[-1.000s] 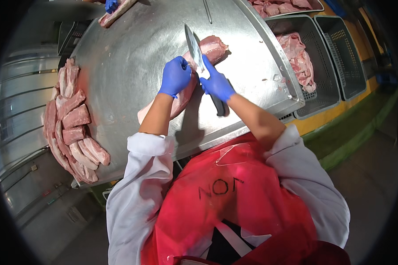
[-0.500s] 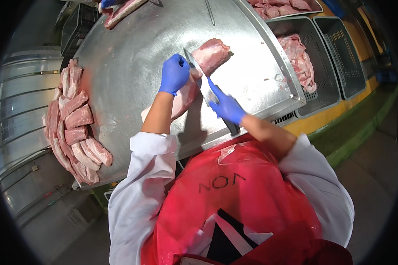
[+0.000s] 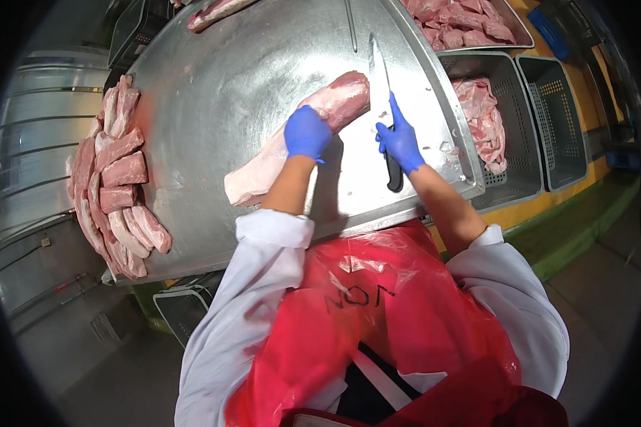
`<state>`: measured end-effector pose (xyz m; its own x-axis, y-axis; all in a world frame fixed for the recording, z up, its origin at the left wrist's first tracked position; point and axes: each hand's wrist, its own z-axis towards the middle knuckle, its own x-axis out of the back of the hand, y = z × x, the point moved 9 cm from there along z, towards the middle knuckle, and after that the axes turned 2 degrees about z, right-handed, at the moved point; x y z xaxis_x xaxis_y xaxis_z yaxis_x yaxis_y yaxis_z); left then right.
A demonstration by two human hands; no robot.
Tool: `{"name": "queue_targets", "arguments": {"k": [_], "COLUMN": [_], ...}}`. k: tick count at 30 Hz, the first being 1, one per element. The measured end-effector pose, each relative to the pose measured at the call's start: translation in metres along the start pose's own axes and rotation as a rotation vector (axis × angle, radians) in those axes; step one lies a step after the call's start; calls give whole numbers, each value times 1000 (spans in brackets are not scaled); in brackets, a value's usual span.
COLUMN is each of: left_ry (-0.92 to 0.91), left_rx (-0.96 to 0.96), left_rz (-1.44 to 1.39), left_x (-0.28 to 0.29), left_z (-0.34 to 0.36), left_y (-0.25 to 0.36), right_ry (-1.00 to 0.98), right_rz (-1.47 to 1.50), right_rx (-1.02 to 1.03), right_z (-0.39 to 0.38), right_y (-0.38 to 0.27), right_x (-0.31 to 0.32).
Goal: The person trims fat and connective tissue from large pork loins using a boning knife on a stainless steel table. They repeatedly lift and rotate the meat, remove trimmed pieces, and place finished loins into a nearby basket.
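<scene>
A long piece of pale pink meat (image 3: 272, 165) lies slantwise on the steel table (image 3: 213, 92), its redder end away from me. My left hand (image 3: 307, 134), in a blue glove, is closed over the middle of this piece; its fingertips are hidden from view. To the right of the meat, my blue-gloved right hand (image 3: 401, 142) grips the black handle of a knife (image 3: 381, 78). My index finger stretches along the blade's spine, and the blade points away from me, apart from the meat.
Several cut meat strips (image 3: 124, 181) are piled at the table's left edge. Another long cut (image 3: 217, 13) lies at the far edge. Beyond the right rim stand a grey crate (image 3: 516, 132) with trimmings (image 3: 482, 121), another grey crate (image 3: 559, 128) and a tray of meat pieces (image 3: 463, 21).
The knife has moved from over the meat to its right, blade now pointing away. My left hand has shifted right along with the meat and now presses on it, lower in view.
</scene>
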<state>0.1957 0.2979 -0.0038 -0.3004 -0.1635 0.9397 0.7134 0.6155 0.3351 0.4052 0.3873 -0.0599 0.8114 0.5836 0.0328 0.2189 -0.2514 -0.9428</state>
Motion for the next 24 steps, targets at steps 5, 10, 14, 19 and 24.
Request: {"name": "queue_targets", "arguments": {"k": [5, 10, 14, 19, 24], "left_ry": [83, 52, 50, 93, 185], "left_rx": [163, 140, 190, 145, 132], "left_rz": [-312, -416, -347, -398, -453], "left_x": [12, 26, 30, 40, 39], "left_z": [-8, -20, -29, -34, -22], "left_y": [-39, -22, -21, -17, -39], "right_ry": [-152, -366, -472, -588, -612], "right_rz": [-55, -108, -333, -435, -421], "right_rx": [80, 147, 198, 34, 176], "right_z": [6, 17, -41, -46, 4], "right_y": [-12, -20, -5, -18, -38], "right_x": [-47, -104, -87, -92, -141]}}
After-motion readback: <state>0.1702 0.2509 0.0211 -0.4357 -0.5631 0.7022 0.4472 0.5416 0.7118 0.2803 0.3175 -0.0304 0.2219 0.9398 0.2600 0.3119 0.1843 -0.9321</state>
